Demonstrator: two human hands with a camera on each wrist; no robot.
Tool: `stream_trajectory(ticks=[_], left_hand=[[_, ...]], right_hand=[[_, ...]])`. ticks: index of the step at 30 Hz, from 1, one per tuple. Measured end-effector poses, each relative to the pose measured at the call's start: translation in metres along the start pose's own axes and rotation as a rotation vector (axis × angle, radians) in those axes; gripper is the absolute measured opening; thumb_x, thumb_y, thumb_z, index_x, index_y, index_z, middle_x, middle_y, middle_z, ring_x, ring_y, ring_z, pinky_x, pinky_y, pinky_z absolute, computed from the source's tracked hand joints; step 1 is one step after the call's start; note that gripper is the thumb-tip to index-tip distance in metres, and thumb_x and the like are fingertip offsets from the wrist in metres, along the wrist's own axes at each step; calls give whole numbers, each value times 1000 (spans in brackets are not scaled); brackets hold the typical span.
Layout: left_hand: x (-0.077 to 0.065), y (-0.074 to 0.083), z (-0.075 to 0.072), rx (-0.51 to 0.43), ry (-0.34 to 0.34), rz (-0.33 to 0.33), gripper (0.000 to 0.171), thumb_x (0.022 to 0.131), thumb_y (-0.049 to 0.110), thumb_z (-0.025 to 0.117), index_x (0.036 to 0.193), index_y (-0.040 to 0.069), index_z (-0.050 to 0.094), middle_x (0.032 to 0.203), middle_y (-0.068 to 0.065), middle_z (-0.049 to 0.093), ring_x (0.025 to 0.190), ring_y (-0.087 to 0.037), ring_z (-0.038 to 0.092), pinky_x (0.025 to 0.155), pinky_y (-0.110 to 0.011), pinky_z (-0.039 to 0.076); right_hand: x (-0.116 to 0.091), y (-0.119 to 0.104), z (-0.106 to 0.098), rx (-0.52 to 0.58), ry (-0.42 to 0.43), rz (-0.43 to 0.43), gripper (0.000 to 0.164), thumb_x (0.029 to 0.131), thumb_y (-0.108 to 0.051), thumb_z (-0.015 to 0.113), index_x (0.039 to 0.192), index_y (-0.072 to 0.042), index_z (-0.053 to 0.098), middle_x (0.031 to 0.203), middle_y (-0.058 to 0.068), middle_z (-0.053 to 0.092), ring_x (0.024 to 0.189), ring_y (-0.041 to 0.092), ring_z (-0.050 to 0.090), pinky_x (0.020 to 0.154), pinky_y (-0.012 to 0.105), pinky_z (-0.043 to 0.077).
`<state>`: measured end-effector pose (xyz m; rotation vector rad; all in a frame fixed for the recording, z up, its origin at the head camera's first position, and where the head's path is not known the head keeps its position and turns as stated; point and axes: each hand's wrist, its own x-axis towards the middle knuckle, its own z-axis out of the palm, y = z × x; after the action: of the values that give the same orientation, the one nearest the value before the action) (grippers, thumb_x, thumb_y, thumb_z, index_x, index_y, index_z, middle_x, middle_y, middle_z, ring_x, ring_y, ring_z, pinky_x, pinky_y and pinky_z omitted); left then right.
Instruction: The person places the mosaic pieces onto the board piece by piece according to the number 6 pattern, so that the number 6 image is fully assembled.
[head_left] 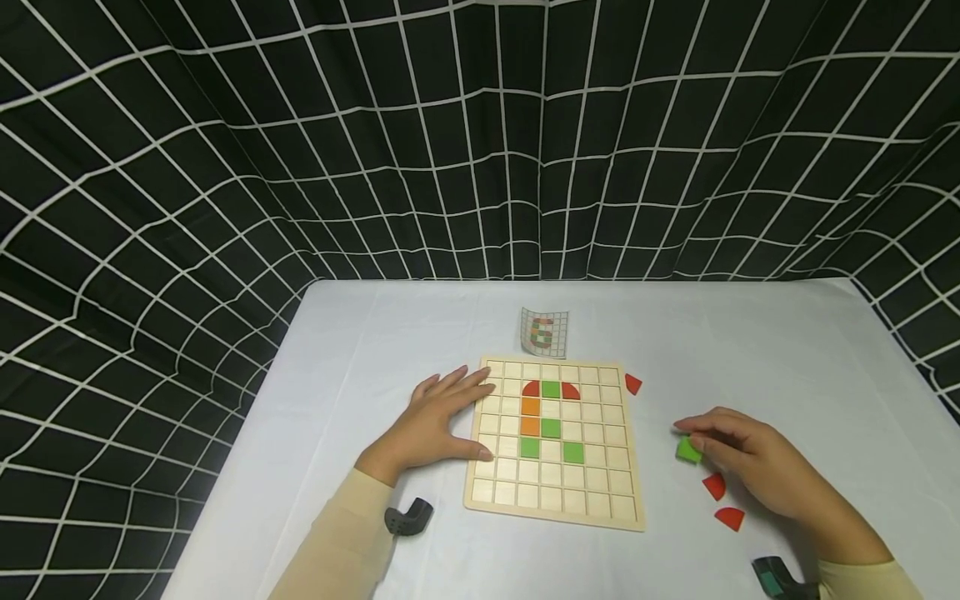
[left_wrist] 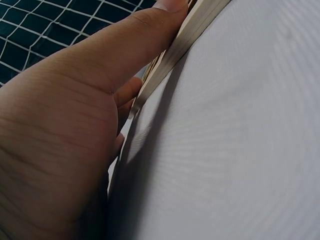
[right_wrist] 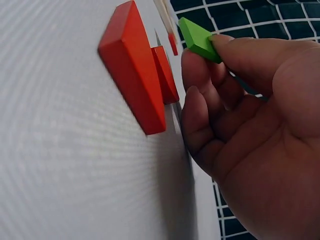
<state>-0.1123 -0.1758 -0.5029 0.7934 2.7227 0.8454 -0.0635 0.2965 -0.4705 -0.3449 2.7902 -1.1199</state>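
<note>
A wooden grid board (head_left: 510, 492) lies on the white table, with red quarter-round, green square and orange square tiles set in some of its cells. At the board's left edge my left hand (head_left: 438, 421) rests, fingers spread, with thumb and fingertips on the rim; the left wrist view shows the thumb at the board's side (left_wrist: 172, 55). Right of the board, my right hand (head_left: 757, 458) pinches a green square tile (right_wrist: 197, 37) between thumb and fingers. Just below it lie two red quarter-round tiles (head_left: 715, 486), seen large in the right wrist view (right_wrist: 132, 70).
A printed card (head_left: 545, 333) with a coloured grid pattern lies behind the board. Another red tile (head_left: 633, 383) sits beside the board's upper right edge. Dark wrist devices (head_left: 408, 517) show at both wrists. Black cloth with white grid lines (head_left: 495, 150) hangs around the table.
</note>
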Motion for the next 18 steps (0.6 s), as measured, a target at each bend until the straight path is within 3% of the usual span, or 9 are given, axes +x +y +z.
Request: stream_trajectory(ticks=[5, 10, 18], left_hand=[[0, 1, -1, -5, 1, 3, 104, 80, 65, 90, 166, 24, 49, 177, 10, 28, 164, -21, 15, 129, -54, 4], [0, 1, -1, -3, 0, 0, 104, 80, 65, 90, 166, 23, 49, 177, 10, 28, 165, -22, 15, 129, -55, 4], [-1, 2, -1, -11, 4, -11, 104, 80, 66, 90, 166, 26, 49, 177, 14, 27, 164, -19, 14, 129, -53, 2]], right_hand=[[-1, -1, -1, 27, -17, 32, 24, 102, -12, 78, 126, -13, 80, 117, 1, 73, 92, 13, 65, 80, 19, 53], [-1, -3, -2, 112, -59, 83, 26, 104, -11, 75, 129, -5, 76, 104, 3, 74, 76, 18, 70, 74, 24, 55], [-1, -5, -1, 98, -49, 56, 20, 101, -8, 78, 122, -9, 79, 114, 3, 73, 90, 14, 70, 80, 21, 58]])
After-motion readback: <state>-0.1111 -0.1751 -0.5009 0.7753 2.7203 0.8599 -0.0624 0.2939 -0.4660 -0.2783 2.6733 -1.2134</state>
